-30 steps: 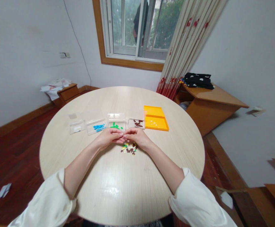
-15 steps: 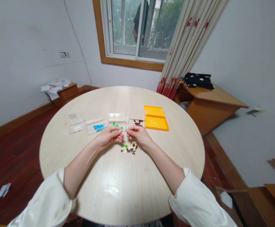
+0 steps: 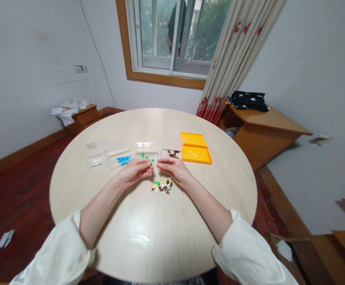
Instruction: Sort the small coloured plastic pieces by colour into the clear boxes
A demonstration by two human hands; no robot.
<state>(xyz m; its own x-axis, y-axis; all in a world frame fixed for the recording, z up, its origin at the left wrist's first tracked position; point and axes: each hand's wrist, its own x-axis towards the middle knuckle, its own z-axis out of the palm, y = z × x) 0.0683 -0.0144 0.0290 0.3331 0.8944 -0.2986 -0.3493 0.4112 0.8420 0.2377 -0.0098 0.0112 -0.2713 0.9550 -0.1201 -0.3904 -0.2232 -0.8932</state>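
My left hand (image 3: 136,172) and my right hand (image 3: 174,169) hover over the round wooden table (image 3: 148,221), fingertips pinched and a small gap between them. What each pinch holds is too small to make out. Just below the hands lies a small pile of mixed tiny bricks (image 3: 162,186), brown, green and yellow. Beyond the fingertips stands a row of clear boxes: one with green bricks (image 3: 146,152), one with brown bricks (image 3: 171,150), one with blue bricks (image 3: 119,155) and one with a pale piece (image 3: 95,157).
An orange tray (image 3: 194,147) with a few white pieces sits right of the clear boxes. A wooden side table (image 3: 261,126) with dark folded cloth stands at the right by the curtain. A low cabinet (image 3: 82,115) with papers is at the left wall.
Both hands have lifted slightly away from the pile toward the boxes, and the fingertips that touched have drawn a little apart.
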